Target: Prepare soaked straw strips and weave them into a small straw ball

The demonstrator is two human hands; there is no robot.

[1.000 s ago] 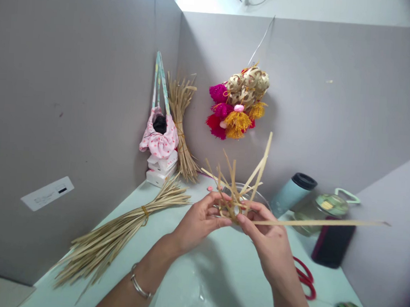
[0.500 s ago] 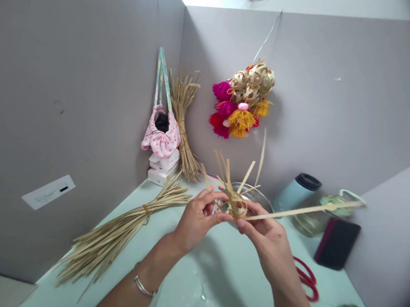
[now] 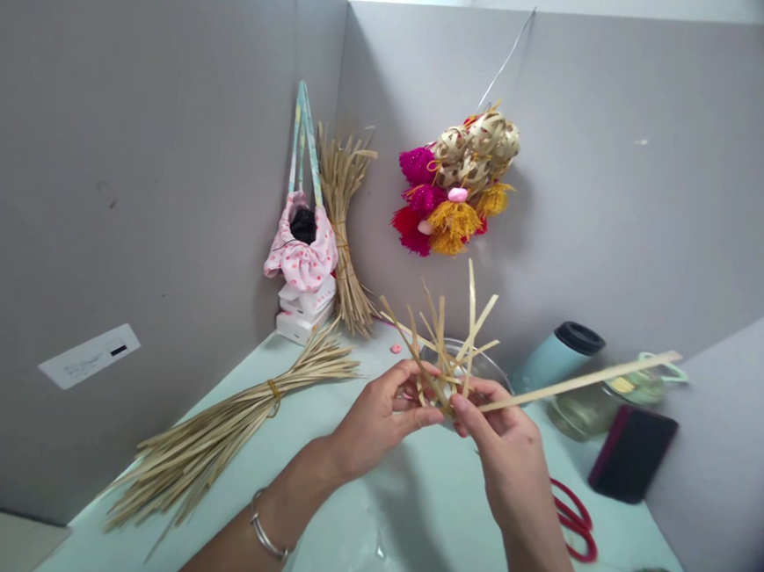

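A small weave of pale bamboo strips (image 3: 448,381) is held up over the table between both hands, its loose ends fanning upward. My left hand (image 3: 382,414) pinches its left side with thumb and fingers; a silver bangle is on that wrist. On the other side, my right hand (image 3: 506,432) grips the weave with the thumb in front. One long strip (image 3: 586,381) sticks out past the right hand toward the upper right. Behind the weave, a metal bowl (image 3: 497,379) is partly hidden.
A bundle of strips (image 3: 232,424) lies at left, another (image 3: 342,221) stands in the corner. Woven balls with tassels (image 3: 460,182) hang behind. A blue cup (image 3: 552,357), glass jar (image 3: 576,413), phone (image 3: 633,454) and red scissors (image 3: 579,522) are at right.
The weave has turned, and its loose ends now spread more widely. My right thumb has moved up onto its front. Both hands have shifted slightly right in view.
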